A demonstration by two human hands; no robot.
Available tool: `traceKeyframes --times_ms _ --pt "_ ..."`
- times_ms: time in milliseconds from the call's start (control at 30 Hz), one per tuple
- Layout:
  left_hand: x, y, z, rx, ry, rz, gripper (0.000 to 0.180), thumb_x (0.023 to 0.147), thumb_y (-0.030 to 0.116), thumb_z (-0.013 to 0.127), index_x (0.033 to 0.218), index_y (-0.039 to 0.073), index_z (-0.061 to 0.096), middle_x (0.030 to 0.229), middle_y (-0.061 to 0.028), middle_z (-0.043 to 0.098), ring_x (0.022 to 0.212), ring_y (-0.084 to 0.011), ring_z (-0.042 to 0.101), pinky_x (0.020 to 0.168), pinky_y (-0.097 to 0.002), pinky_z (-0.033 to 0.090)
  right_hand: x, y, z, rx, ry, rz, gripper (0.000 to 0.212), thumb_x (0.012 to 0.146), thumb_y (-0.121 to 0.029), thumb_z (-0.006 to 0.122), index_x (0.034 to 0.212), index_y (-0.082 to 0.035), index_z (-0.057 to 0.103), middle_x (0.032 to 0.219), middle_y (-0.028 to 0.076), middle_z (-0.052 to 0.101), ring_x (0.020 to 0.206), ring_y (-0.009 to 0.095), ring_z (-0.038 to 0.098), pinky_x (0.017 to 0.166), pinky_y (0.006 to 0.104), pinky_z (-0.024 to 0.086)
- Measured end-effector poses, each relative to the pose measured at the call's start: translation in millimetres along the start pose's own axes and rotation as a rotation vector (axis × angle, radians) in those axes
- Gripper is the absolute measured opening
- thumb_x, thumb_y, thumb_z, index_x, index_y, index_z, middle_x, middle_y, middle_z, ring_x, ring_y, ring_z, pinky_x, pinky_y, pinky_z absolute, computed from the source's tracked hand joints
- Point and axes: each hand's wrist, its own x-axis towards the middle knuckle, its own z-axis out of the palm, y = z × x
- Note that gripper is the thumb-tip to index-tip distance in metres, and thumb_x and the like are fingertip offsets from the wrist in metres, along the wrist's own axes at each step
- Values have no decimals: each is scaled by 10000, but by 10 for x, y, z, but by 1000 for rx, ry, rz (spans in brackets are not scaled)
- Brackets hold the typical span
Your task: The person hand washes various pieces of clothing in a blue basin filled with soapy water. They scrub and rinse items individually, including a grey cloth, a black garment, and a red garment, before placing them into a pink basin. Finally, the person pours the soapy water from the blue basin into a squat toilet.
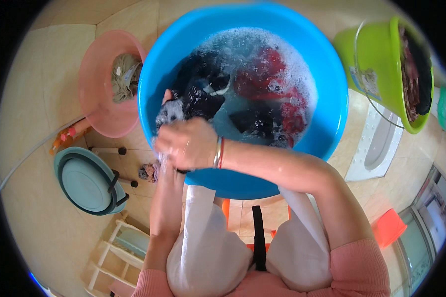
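Right hand, fingers curled, lies over the left hand at soapy black fabric; from here I can't tell whether either one grips it, left mostly hidden. Fabric trails into foamy water in the big round blue plastic tub, near soaked red cloth; pink plastic basin left, lime-green plastic bucket right.

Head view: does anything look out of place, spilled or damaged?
A small bunched-up item lies on the floor by the near left side of the blue tub, apart from the clothes soaking inside; what it is, I can't tell. The green bucket looks tilted, though that may be lens distortion. No spill or damage shows.
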Motion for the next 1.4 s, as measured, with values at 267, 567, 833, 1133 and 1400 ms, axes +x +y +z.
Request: traceKeyframes --times_ms 267,567,833,1133,1400 --pt "-99 929 585 -13 376 -16 485 978 369 471 1306 15 512 1245 -120 610 1118 -250 597 1010 -378 457 -632 669 -330 475 -53 815 296 908 -319 630 1075 -77 599 1002 160 643 912 343 642 766 414 500" --pt "-226 1335 573 -220 18 95 462 936 324 467 1248 -7 551 1235 -137 615 1150 -256 582 1017 -374 451 -138 1463 -293 -51 -220 510 662 766 -301 778 1356 -220 490 1475 69 414 1375 316 344 1036 577 314" --pt "-157 1237 571 133 110 -28 413 899 269 562 1195 -19 569 1165 -127 635 1081 -241 609 967 -347 466 -676 1588 -1070 -790 -676 534 535 818 -416 693 1307 -247 556 1344 45 531 1295 276 429 989 540 346" --pt "-92 984 457 390 233 -28 346 886 287 671 1075 -3 660 998 -53 684 900 -140 622 858 -267 462 -882 554 -1289 225 -96 853 168 917 -183 605 922 -16 625 799 170 657 736 314 669 653 350 509" --pt "21 1076 461 312 267 13 327 885 237 666 1103 -6 647 1050 -70 675 956 -154 622 857 -271 468 -1216 -371 -885 481 -152 782 85 903 -66 615 944 -16 561 868 148 625 763 326 634 655 367 508"
